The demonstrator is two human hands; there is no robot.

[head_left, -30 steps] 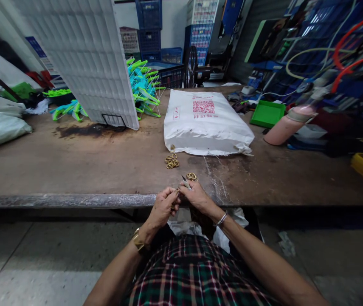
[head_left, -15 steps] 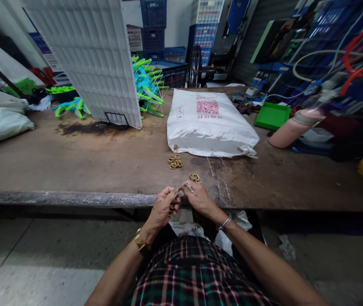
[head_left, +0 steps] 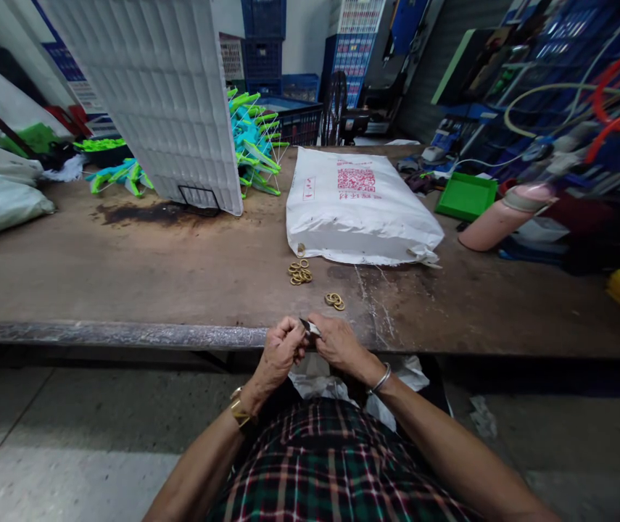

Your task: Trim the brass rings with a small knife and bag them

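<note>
My left hand (head_left: 282, 348) is closed at the table's front edge, its fingers curled round brass rings that its own fingers now mostly hide. Close against it, my right hand (head_left: 339, 344) grips a small tool (head_left: 312, 328) with a pale body and a dark, blade-like end. That dark end points at my left fingertips; its exact kind is too small to make out. Just beyond my right hand lies a small cluster of brass rings (head_left: 334, 301). A larger loose pile of brass rings (head_left: 299, 272) sits farther back, beside the white sack.
A white sack (head_left: 364, 210) with red print lies on the brown table (head_left: 179, 283). Left of it stands a tall white ribbed panel (head_left: 151, 109), with green and blue plastic pieces (head_left: 255, 145) behind. A green tray (head_left: 467, 196) and pink bottle (head_left: 505, 221) are at right.
The small tool has turned, so its dark end now shows between my hands. Rings visible in my left hand before are mostly covered now. The view has shifted slightly.
</note>
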